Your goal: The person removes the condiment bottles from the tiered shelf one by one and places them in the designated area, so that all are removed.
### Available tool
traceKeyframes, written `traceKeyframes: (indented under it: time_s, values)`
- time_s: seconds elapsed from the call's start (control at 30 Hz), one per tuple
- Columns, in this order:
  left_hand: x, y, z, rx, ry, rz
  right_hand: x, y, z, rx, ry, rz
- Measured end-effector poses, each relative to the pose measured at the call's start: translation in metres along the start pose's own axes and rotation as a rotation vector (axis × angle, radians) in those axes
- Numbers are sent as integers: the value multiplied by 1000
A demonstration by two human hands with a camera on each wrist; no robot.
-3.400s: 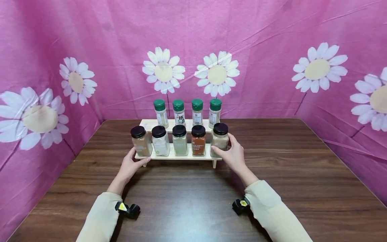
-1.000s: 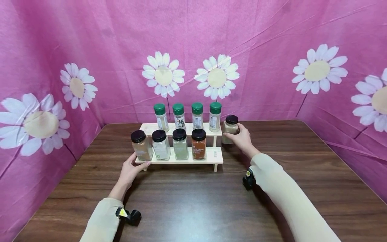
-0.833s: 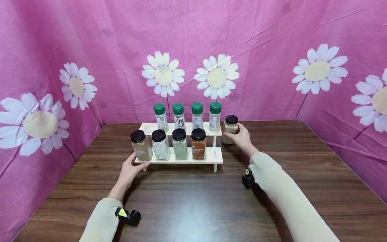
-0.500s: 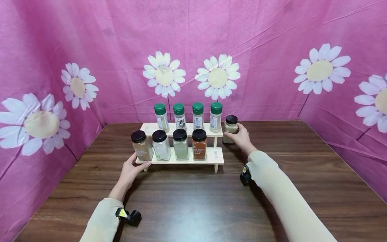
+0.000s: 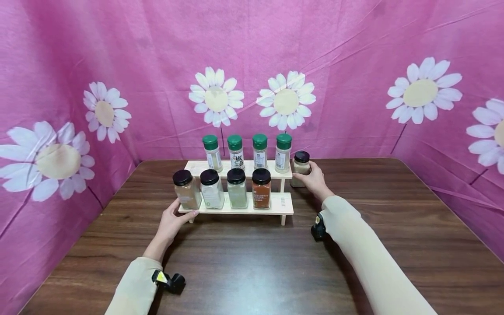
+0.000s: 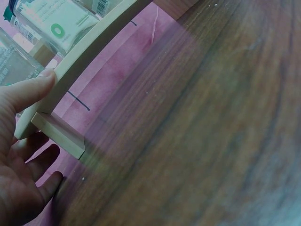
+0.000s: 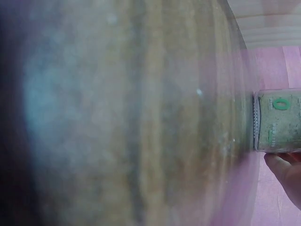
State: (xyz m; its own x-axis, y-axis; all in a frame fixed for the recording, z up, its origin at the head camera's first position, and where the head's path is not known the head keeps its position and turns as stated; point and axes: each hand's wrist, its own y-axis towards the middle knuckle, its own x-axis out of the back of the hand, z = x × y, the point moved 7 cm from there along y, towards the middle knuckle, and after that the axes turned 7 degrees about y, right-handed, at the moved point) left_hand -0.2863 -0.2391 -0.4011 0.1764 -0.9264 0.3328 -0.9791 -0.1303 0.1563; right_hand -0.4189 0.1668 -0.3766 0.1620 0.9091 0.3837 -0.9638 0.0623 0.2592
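Note:
A two-tier wooden spice rack (image 5: 281, 203) stands on the table. My left hand (image 5: 169, 225) grips the left end of its lower shelf. In the left wrist view the thumb (image 6: 40, 84) presses on the shelf's front edge, with the other fingers lower down, near a rack leg (image 6: 61, 134). To the right of the rack, my right hand (image 5: 315, 180) holds an upright black-lidded spice jar (image 5: 301, 169) by its sides. At the right edge of the right wrist view, that jar (image 7: 280, 125) shows its base close to the table, with the thumb (image 7: 280, 167) against it.
Several black-lidded jars stand on the lower shelf, among them a red-brown pepper jar (image 5: 261, 190) and a tan one (image 5: 187, 190). Behind them, green-capped shakers (image 5: 283, 153) line the upper shelf. A pink flowered curtain (image 5: 244, 43) hangs behind the wooden table (image 5: 236, 262).
Since the oldest frame, my right hand has carried the jar off the lower shelf's right end, rightward and back beside the rack. Over the last second both hands have stayed nearly still.

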Motion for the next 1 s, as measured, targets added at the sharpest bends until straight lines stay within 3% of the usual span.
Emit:
traceKeyframes:
  time_s: [0.27, 0.53, 1.0]
  values:
    - [0, 0, -2, -30, -10, -9, 0, 0, 2, -13, 18, 25]
    - [-1, -2, -3, 6, -15, -6, -2, 0, 2, -49, 64, 74]
    - [0, 0, 1, -9, 4, -7, 5, -6, 5, 27, 181, 116]
